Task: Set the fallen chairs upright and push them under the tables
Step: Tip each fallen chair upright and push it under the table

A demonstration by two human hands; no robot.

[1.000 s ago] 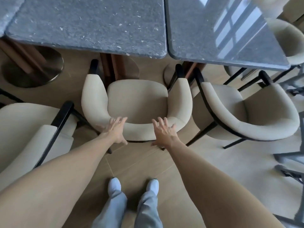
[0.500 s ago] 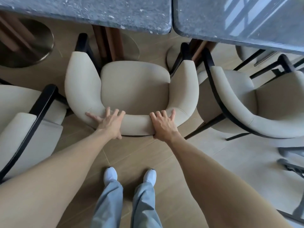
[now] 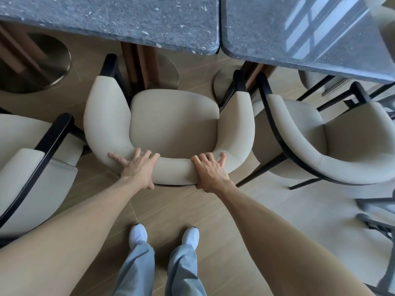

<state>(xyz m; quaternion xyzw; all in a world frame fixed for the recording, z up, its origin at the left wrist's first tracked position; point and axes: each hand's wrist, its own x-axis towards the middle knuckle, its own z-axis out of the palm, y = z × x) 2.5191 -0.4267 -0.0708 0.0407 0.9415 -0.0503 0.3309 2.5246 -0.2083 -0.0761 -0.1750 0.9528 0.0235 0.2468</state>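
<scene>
A beige upholstered armchair [image 3: 174, 122] with a black frame stands upright in front of me, facing the dark speckled stone table [image 3: 111, 20]. Its seat front is just short of the table edge. My left hand [image 3: 136, 167] grips the curved backrest left of centre, fingers spread over the top. My right hand [image 3: 210, 169] grips the same backrest right of centre. Both arms reach straight forward.
A second beige chair [image 3: 333, 150] stands upright on the right, close beside the middle one, partly under a second stone table [image 3: 299, 28]. Another beige chair [image 3: 32, 167] is at the left. Round metal table bases [image 3: 36, 63] sit on the wooden floor. Grey metal legs [image 3: 376, 218] at right.
My hands went from hovering over the backrest to gripping it. The view has closed in on the chair and table edge.
</scene>
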